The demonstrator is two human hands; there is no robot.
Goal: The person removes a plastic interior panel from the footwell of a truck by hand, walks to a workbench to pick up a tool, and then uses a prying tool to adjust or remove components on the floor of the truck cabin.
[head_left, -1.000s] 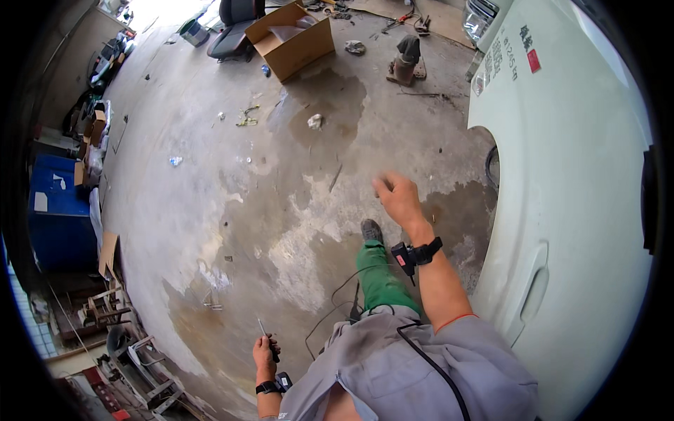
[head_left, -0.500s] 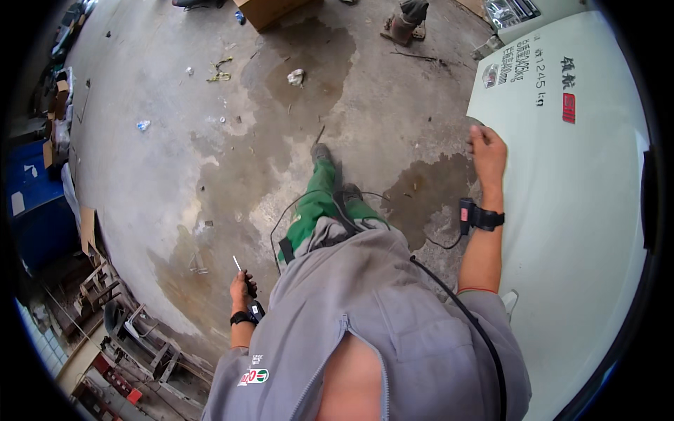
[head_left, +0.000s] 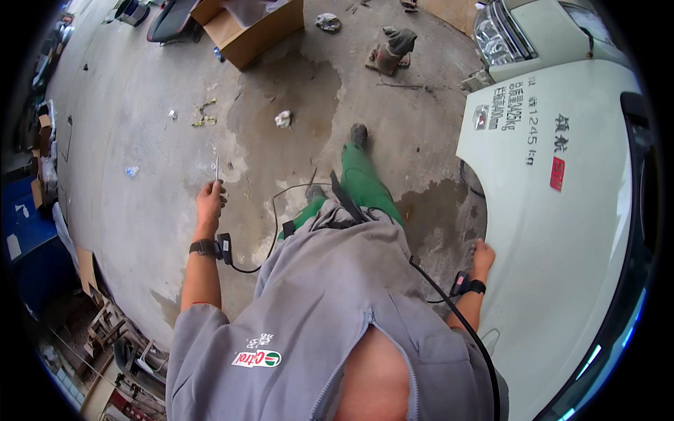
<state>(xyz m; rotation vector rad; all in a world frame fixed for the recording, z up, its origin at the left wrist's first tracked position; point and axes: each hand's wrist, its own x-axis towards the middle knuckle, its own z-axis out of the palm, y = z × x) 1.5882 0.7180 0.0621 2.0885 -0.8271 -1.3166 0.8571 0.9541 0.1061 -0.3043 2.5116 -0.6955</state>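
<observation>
My left hand (head_left: 210, 198) is raised out to the left and grips a thin screwdriver (head_left: 217, 170) whose metal shaft points up and away. A black wrist device with a cable sits on that forearm. My right hand (head_left: 482, 254) rests low against the edge of the white vehicle body panel (head_left: 562, 231) on the right, fingers on its lower rim; whether it grips anything is hidden. My green trousers and grey shirt fill the lower middle.
Stained, wet concrete floor (head_left: 140, 140) spreads to the left and ahead. Cardboard boxes (head_left: 253, 28) and a black chair stand at the far edge. Scraps of litter (head_left: 283, 118) lie on the floor. A blue container (head_left: 28, 238) and metal frames crowd the left rim.
My left hand has swung up and forward with the screwdriver. My right hand has slid down the white panel to its lower edge. The view has tilted toward the vehicle.
</observation>
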